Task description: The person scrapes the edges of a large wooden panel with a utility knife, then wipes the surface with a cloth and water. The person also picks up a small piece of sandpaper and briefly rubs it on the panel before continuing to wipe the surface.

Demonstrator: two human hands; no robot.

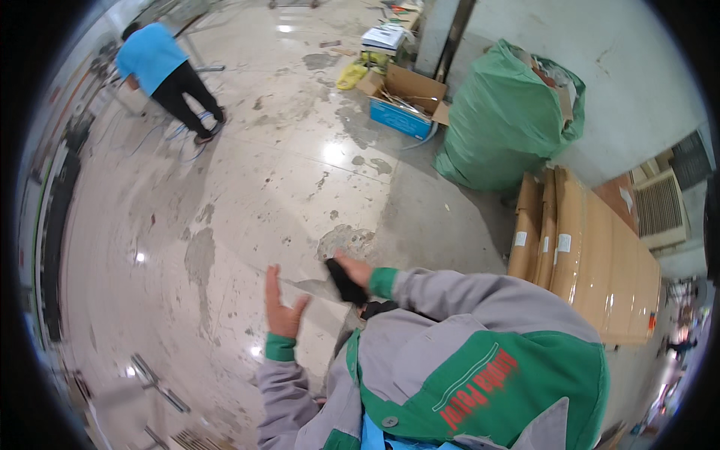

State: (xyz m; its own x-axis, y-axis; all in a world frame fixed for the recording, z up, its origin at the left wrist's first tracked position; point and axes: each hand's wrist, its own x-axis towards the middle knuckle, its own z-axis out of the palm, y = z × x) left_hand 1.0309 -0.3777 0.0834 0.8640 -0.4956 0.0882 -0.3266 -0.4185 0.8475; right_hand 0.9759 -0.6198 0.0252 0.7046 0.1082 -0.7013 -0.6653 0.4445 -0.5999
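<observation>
Above a stained, glossy stone floor (247, 187), the person's two hands hang in front of a grey and green work jacket (480, 360). The right hand (356, 270) has its fingers closed around a small black object (343, 281), perhaps a folded cloth or a pouch; the view is too blurred to tell which. This object sits just off the chest, at the green cuff of the right sleeve. The left hand (283, 307) is held upright with its fingers spread wide and its palm turned toward the right hand, holding nothing and apart from the black object.

Farther off, near the wall, an open cardboard box (409, 94) with blue sides stands on the floor, its flaps turned out and thin pale sticks or strips lying inside. Just beside it to the right stands a large green sack (502, 120), bulging and open at the top, with scraps of cardboard and paper showing in its mouth. A yellow bag (351, 75) lies on the floor left of the box. Flat brown cardboard packages (585, 247) with small white labels lean together below the sack, to the person's right. At the upper left another person in a blue shirt (154, 56) and black trousers bends over, well apart from the hands.
</observation>
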